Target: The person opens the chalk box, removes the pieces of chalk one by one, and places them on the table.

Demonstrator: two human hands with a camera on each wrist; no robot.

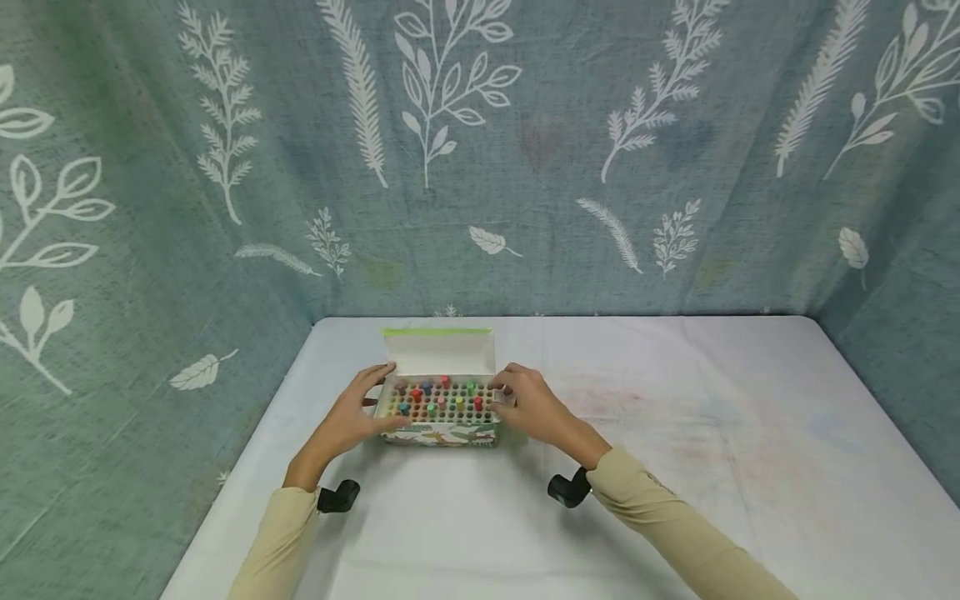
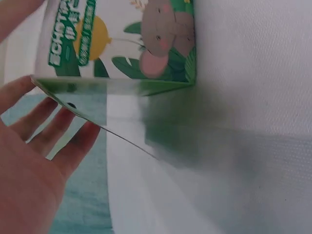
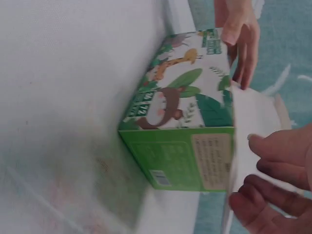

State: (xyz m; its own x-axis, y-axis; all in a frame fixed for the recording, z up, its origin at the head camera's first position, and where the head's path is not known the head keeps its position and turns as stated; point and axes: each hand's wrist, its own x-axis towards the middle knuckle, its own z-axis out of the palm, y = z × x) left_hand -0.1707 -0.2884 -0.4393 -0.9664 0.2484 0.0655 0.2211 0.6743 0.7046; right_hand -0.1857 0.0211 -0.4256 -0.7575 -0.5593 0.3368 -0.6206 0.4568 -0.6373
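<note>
Our left hand [image 1: 348,422] spreads wide, right hand [image 1: 534,408] bent, grip unclear; between them: lid-up, green-white animal-print box [image 1: 442,436], coloured sticks [image 1: 416,396] in holes.

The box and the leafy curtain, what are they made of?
The box looks like smooth printed cardboard, maybe slightly shiny: its flat sides meet at sharp edges, and its lid is a thin sheet, white inside. The curtain seems to be matte woven cloth, because it creases softly and shows a fine, thready texture. I can't tell which fibre.
</note>
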